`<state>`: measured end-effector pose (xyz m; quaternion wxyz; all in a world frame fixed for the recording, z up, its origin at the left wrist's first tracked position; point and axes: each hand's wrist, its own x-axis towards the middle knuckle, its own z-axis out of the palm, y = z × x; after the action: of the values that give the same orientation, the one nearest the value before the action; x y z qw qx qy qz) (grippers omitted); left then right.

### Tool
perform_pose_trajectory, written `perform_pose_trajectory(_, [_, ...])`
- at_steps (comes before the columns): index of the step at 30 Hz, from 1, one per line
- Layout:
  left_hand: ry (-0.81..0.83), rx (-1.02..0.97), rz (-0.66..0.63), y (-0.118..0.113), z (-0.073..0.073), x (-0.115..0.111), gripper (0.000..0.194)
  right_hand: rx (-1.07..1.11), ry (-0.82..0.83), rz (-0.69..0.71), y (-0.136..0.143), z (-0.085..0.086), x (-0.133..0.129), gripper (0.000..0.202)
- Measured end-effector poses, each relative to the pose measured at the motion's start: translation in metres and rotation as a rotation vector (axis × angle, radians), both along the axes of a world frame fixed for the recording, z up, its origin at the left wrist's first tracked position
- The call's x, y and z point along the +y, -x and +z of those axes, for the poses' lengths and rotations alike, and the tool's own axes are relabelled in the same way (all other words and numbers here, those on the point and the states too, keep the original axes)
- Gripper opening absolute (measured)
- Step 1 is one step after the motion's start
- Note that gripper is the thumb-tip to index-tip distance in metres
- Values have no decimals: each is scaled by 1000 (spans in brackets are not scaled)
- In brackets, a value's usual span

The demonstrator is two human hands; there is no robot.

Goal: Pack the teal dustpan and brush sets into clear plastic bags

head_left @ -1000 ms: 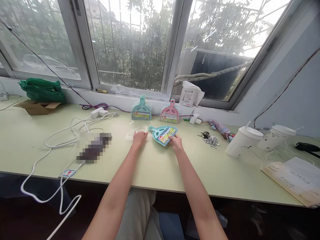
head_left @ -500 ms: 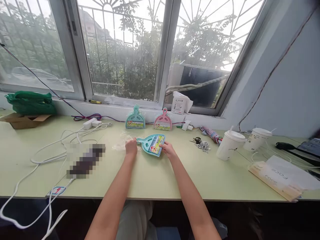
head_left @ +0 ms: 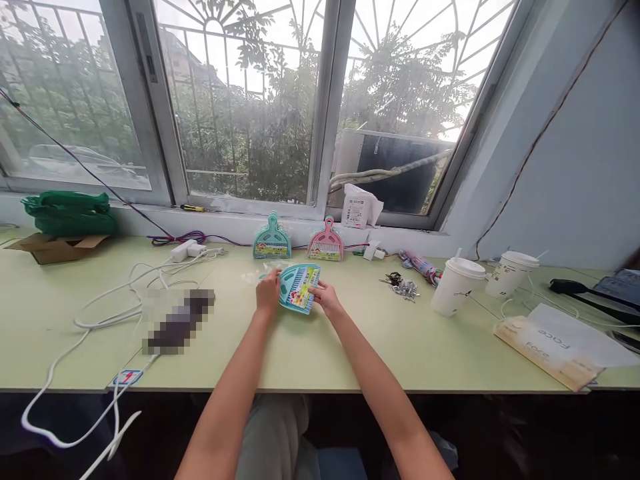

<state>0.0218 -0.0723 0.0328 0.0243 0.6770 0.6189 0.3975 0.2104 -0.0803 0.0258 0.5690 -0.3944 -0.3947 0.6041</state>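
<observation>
A teal dustpan with a small brush and a bright label [head_left: 302, 288] is held between my two hands, tilted above the table. My left hand [head_left: 268, 291] is closed round its handle end, which is mostly hidden. My right hand [head_left: 326, 297] pinches the brush edge at the right side. Crumpled clear plastic [head_left: 253, 272] lies just behind my left hand. Against the wall behind stand a teal dustpan set [head_left: 272, 239] and a pink dustpan set [head_left: 326, 241].
White cables [head_left: 107, 323] and a blurred dark object [head_left: 180, 321] lie at the left, near a cardboard box [head_left: 63, 249]. Keys [head_left: 403, 287], two white cups [head_left: 456, 287] [head_left: 511, 275] and a tissue pack [head_left: 550, 350] are at the right.
The held dustpan has shifted a little left, and my left hand now covers more of its handle. My right hand has moved slightly left with it.
</observation>
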Motion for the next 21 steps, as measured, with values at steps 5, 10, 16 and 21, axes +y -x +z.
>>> perform_pose_trajectory(5, [-112, -26, -223, -20, 5, -12, 35, 118, -13, -70, 8, -8, 3, 23])
perform_pose_trajectory(10, [-270, -308, -3, -33, 14, -19, 56, 197, -87, -145, 4, -10, 5, 27])
perform_pose_trajectory(16, [187, -1109, -305, -32, 12, -1, 55, 208, -116, -134, 5, -8, 2, 27])
perform_pose_trajectory(21, [421, -1323, -689, -47, 0, -2, 43, 250, -155, -274, 8, -6, -1, 30])
